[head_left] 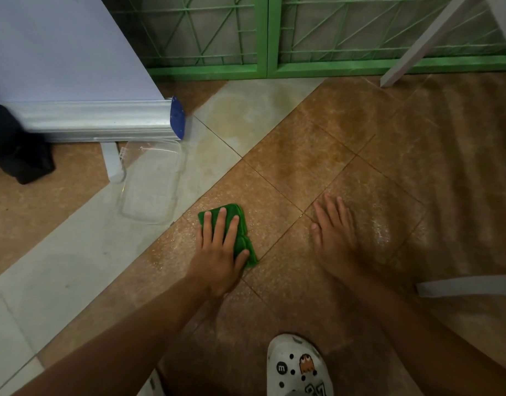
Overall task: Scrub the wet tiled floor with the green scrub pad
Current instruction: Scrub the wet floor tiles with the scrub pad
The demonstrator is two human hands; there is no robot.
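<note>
The left hand (pixel 220 252) lies flat on the green scrub pad (pixel 244 232), fingers spread across its top and thumb hooked over its near right edge, pressing it onto a wet brown tile of the tiled floor (pixel 317 155). The right hand (pixel 336 238) rests open, palm down, on the glistening tile to the right, holding nothing. The pad's long axis runs from upper left to lower right, near a grout line. Left of it, on a pale tile, sits a clear plastic container (pixel 153 182), apparently empty, below a silver roll-up base (pixel 97 120). A white clog (pixel 299 367) stands nearest the camera.
</note>
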